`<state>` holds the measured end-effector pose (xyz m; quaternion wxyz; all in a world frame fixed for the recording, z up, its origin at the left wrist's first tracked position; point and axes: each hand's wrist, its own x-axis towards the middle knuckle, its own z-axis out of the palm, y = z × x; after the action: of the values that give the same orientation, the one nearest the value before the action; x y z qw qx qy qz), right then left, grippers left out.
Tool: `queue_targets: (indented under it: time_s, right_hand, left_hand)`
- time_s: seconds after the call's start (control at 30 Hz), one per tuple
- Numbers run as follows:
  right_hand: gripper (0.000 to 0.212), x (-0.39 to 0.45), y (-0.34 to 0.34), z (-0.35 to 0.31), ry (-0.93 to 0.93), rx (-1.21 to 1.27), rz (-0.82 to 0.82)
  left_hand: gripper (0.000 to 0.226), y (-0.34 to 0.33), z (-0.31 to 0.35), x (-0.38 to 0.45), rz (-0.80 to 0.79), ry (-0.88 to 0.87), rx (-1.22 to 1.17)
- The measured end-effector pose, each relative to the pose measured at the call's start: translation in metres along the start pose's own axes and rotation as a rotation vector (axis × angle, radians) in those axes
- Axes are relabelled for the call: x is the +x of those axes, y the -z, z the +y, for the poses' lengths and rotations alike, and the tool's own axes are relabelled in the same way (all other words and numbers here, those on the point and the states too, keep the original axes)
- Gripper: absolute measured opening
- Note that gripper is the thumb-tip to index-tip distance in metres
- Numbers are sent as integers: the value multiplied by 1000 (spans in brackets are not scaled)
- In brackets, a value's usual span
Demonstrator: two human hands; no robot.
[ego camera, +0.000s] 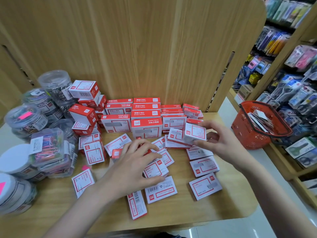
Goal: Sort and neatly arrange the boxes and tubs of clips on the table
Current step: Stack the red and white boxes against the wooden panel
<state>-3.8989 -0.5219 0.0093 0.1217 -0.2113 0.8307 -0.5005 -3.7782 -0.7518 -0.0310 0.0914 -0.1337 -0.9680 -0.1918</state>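
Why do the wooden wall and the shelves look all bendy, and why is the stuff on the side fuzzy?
In the head view the wide-angle lens bows the wooden wall and the shelves near the edges; the tubs at the left edge and the red basket look soft, while the boxes in the middle are sharper; the right hand is slightly blurred.

We see the right hand [221, 140] pinching a small box [194, 133] above loose boxes [205, 186] on the counter [197, 213]. The left hand [135, 165] curls over another box [155, 169]. Tubs [25, 117] crowd the left, stacked boxes [145, 115] the back, a red basket [255, 134] the right.
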Motion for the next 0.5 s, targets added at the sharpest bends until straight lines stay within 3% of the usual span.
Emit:
queue_targets:
  time_s: [0.1, 0.3, 0.5]
  right_hand:
    - [43, 0, -2, 2, -60, 204, 20]
    - [40, 0, 13, 4, -62, 197, 209]
    - [37, -6, 19, 13, -119, 209, 154]
  left_hand:
    - [57, 2, 0, 6, 38, 10, -36]
    - [46, 4, 5, 29, 66, -43, -47]
    - [53, -3, 11, 51, 8, -72, -26]
